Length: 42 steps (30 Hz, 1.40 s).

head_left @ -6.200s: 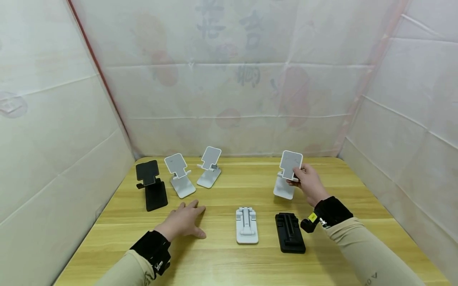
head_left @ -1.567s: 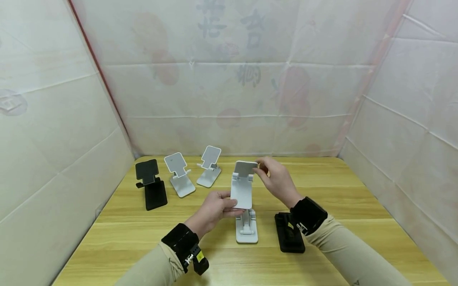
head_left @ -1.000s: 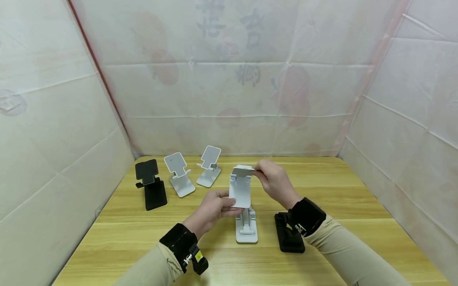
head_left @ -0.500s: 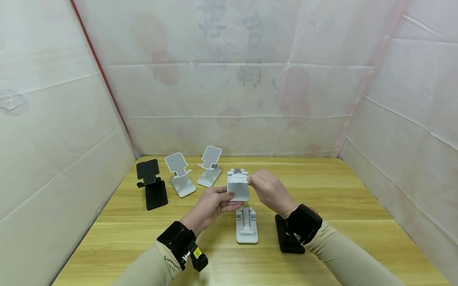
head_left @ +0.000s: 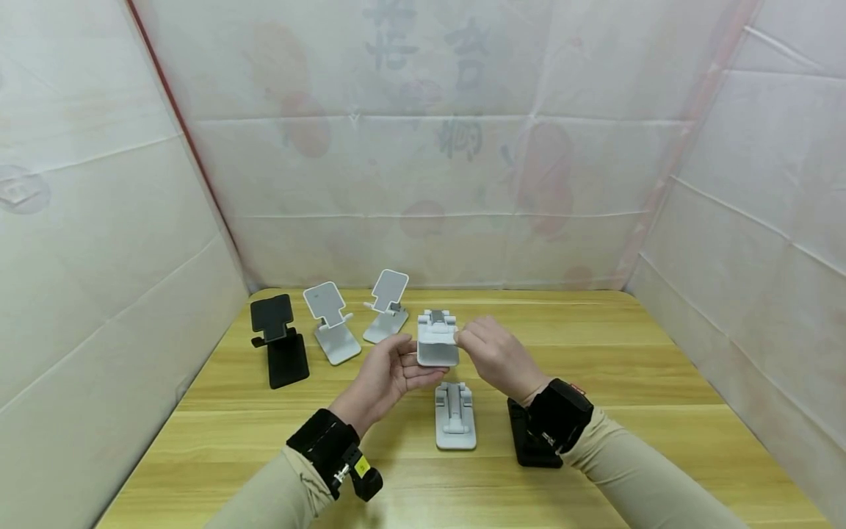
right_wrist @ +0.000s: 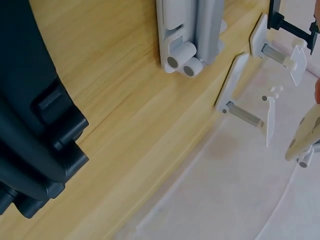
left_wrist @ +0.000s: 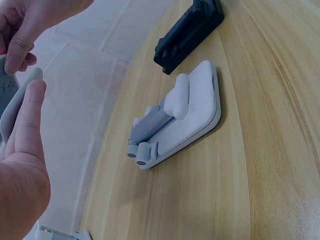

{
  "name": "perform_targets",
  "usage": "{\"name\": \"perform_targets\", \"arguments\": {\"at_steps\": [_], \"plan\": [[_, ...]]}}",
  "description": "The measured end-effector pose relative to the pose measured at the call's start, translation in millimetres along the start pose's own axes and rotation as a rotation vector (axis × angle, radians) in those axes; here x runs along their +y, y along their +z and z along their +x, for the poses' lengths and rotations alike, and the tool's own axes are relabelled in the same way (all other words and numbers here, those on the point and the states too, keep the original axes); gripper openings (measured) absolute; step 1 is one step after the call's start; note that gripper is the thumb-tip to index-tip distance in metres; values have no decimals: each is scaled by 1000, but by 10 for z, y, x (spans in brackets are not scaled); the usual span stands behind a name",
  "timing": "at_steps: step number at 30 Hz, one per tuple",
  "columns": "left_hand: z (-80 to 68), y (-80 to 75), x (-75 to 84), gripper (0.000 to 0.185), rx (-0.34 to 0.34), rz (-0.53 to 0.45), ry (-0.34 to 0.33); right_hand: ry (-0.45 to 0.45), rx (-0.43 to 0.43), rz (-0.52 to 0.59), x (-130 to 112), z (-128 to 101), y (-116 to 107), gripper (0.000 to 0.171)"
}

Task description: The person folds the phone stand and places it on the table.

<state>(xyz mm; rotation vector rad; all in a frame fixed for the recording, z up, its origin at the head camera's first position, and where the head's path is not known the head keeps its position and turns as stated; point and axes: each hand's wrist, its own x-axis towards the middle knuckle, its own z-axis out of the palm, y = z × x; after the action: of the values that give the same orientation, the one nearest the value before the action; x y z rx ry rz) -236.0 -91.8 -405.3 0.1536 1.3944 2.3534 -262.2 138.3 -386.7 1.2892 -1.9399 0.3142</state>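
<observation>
Your left hand (head_left: 390,367) cups the folded white phone stand (head_left: 438,345) from below, above the tabletop (head_left: 628,353) near its middle. Your right hand (head_left: 496,356) pinches the stand's right edge. Beneath lie a folded white stand (head_left: 455,416) and a folded black stand (head_left: 525,448).

From the head we look forward and down over the whole pale wooden table (head_left: 595,353), with both hands at mid-frame. Our left-wrist camera sits low and close, tilted, the table running up the right of its frame. Our right-wrist camera hangs just above the boards, facing the far wall. All three views share the folded white plastic phone stand (head_left: 455,415) (left_wrist: 177,119) (right_wrist: 192,30) and the folded black plastic phone stand (head_left: 529,441) (left_wrist: 190,27) (right_wrist: 30,135) beside it.
</observation>
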Motion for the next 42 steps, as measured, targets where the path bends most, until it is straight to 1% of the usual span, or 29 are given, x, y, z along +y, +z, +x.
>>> {"name": "perform_targets", "arguments": {"at_steps": [3, 5, 8, 11, 13, 15, 17, 19, 21, 24, 25, 27, 29, 31, 35, 37, 42], "plan": [[-5, -6, 8, 59, -14, -19, 1, -12, -18, -11, -12, -1, -5, 25], [-6, -11, 11, 59, -28, -8, 4, -24, -28, -27, -19, -3, -8, 25], [-6, -21, 9, 55, -31, 4, 6, -40, -34, -39, -26, -12, -4, 20], [-7, -29, 6, 53, -20, 10, 1, -30, -32, 12, -30, -39, 8, 7], [-10, -35, 4, 51, -16, 14, 1, 7, -27, 79, -36, -59, 17, 3], [-18, -40, 7, 50, -17, 15, 1, 74, -20, 159, -49, -76, 24, 3], [-22, -46, 9, 49, -22, 17, 2, 185, -22, 254, -70, -85, 24, 4], [-26, -46, 13, 49, -24, 13, 3, 352, -50, 372, -95, -81, 15, 5], [-28, -48, 12, 47, -16, 12, 4, 559, -108, 522, -122, -57, -12, 3], [-36, -56, 16, 44, -4, 13, 7, 852, -209, 745, -140, -29, -32, 16], [-38, -63, 16, 43, -3, 15, 9, 933, -245, 808, -140, -26, -35, 21], [-40, -76, 14, 43, -10, 22, 15, 1044, -311, 893, -133, -28, -31, 28], [-38, -87, 7, 43, -19, 25, 21, 1100, -362, 955, -129, -34, -25, 32], [-37, -96, -1, 43, -22, 30, 28, 1136, -397, 992, -135, -20, -27, 34], [-42, -101, -9, 43, -13, 36, 31, 1156, -393, 1077, -153, 11, -21, 33], [-48, -97, -9, 42, -4, 38, 25, 1163, -385, 1102, -156, 12, -12, 31], [-63, -85, 1, 41, 7, 50, 9, 1167, -388, 1112, -149, -5, 13, 27]]}}
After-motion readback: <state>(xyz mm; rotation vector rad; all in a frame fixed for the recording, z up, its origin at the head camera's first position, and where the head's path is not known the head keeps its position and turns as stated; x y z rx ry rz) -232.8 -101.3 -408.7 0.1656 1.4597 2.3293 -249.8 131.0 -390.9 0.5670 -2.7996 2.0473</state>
